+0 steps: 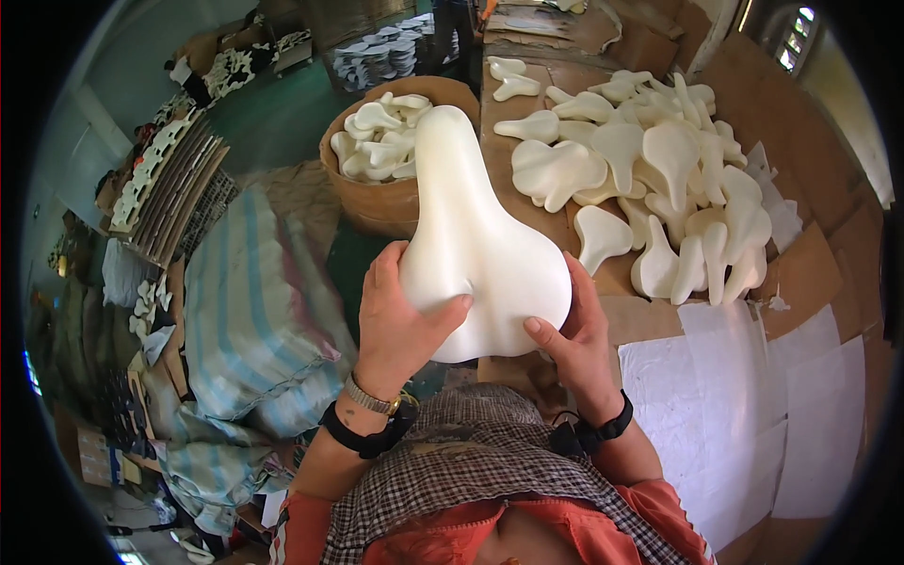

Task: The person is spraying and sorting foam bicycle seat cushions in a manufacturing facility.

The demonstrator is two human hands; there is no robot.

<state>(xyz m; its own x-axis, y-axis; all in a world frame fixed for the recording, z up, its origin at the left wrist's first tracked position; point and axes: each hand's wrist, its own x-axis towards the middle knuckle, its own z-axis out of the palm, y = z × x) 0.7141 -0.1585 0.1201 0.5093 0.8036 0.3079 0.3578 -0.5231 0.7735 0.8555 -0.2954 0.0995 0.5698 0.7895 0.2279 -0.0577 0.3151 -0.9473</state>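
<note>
A cream-white bicycle saddle foam [485, 245] is held up in front of me, its narrow nose pointing away and its wide end toward me. My left hand [403, 315] grips the wide end on the left, the thumb pressed onto the top near a small mark. On the opposite side my right hand [576, 330] holds the edge, its thumb lying on the rear corner. Fingers of both hands are partly hidden behind the foam. Many similar foams [673, 151] lie heaped on the cardboard-covered table [607, 278] to the right.
A round brown bin [372, 202] of saddle foams stands beyond my left hand. Large striped sacks [250, 311] lie at the left, near stacked boards [169, 184]. White sheets [702, 405] cover the table at the near right. A person [452, 33] stands at the far end.
</note>
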